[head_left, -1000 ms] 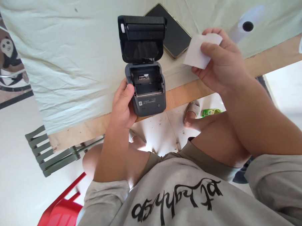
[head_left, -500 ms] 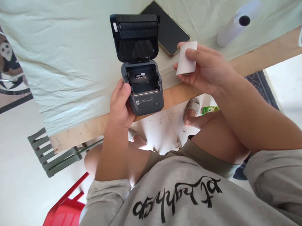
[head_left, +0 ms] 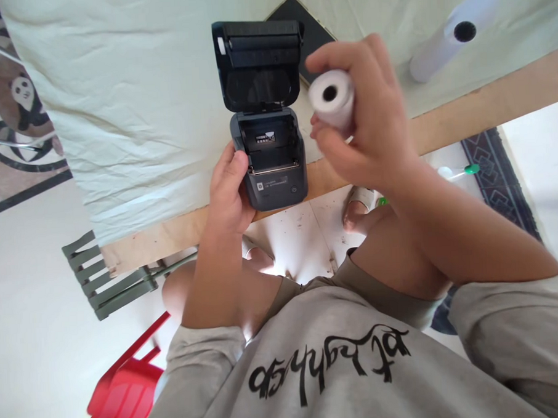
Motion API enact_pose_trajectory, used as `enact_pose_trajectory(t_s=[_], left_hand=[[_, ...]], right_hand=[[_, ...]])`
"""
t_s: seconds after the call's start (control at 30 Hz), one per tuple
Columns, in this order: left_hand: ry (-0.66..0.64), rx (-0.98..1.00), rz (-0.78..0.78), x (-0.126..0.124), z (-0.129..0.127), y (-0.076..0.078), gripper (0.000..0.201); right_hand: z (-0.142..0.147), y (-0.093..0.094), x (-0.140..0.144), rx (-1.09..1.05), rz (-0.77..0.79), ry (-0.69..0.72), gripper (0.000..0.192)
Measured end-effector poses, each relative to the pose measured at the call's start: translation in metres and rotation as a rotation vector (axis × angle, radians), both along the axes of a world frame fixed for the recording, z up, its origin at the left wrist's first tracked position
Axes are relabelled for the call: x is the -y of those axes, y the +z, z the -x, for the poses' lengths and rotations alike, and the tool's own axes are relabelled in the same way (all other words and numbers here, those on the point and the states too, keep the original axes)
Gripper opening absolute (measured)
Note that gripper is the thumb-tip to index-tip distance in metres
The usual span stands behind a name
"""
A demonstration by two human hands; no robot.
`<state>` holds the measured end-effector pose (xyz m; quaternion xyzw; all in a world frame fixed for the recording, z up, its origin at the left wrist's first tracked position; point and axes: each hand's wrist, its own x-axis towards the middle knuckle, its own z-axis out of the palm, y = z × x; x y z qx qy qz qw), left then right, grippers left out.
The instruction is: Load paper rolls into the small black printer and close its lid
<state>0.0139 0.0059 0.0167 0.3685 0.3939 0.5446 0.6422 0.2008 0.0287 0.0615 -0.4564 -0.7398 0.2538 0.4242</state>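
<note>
A dark grey portable label printer [head_left: 278,187] sits at the table's front edge, its black lid [head_left: 260,65] swung up and its paper bay bare. My left hand [head_left: 231,189] grips the printer's left side, thumb on top near the bay's rim. Just right of the lid, my right hand [head_left: 371,112] holds a white paper roll [head_left: 332,99] between thumb and fingers. The roll's round end with its dark core hole faces up toward me. Behind the lid and the right hand lies a black phone [head_left: 298,17], partly covered.
A larger white roll [head_left: 442,45] with a dark core stands on the table at the right. Pale green cloth [head_left: 140,104] covers the wooden table [head_left: 477,98]. Below at left are a green slatted stool [head_left: 111,284] and a red plastic chair [head_left: 127,388].
My right hand has turned the paper roll from its side to end-up and moved slightly left. My left hand still holds the printer. The whole view has shifted a little.
</note>
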Motion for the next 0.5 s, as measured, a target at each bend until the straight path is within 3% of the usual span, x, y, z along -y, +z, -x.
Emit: enact_pose_trajectory(t_s=[0.03,0.1,0.2,0.33,0.5], left_hand=[[-0.001,0.009,-0.004,0.0,0.0,0.0,0.028],[0.008,0.013,-0.011,0.001,0.0,0.0,0.027],[0.015,-0.001,-0.016,0.002,0.002,0.0,0.028],[-0.005,0.028,-0.026,0.004,0.003,0.0,0.028],[-0.013,0.05,-0.03,0.005,0.003,-0.001,0.028]], right_hand=[[0.003,0.001,0.001,0.134,-0.119,0.041,0.046],[0.008,-0.001,0.0,0.259,-0.213,0.116,0.048],[0.017,-0.004,-0.002,0.295,-0.212,0.159,0.047],[0.026,-0.004,-0.003,0.323,-0.252,0.1,0.034],[0.029,-0.007,-0.007,0.411,-0.187,0.096,0.019]])
